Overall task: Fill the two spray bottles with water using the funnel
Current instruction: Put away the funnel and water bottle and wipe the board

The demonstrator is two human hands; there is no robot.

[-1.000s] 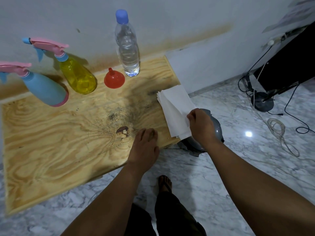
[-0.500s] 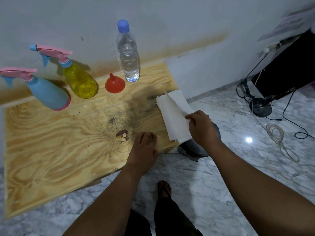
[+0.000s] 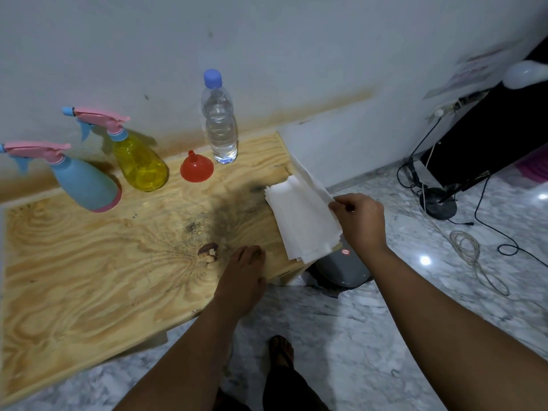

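A blue spray bottle (image 3: 84,183) and a yellow spray bottle (image 3: 139,163), both with pink trigger heads, stand at the back left of the wooden table (image 3: 89,271). A red funnel (image 3: 196,168) sits mouth down to their right. Beside it stands a clear water bottle (image 3: 219,126) with a blue cap. My left hand (image 3: 241,280) rests flat on the table's front edge, fingers straight. My right hand (image 3: 360,222) pinches a stack of white paper sheets (image 3: 302,216) at the table's right edge.
A grey lidded bin (image 3: 344,269) stands on the marble floor under the table's right corner. Cables (image 3: 486,221), a round black stand base (image 3: 438,203) and a coiled cord (image 3: 468,247) lie at the right. My sandalled foot (image 3: 281,350) is below the table's front edge.
My right hand has moved up along the right side of the paper stack and lifted a sheet's edge. My left hand stays flat on the table.
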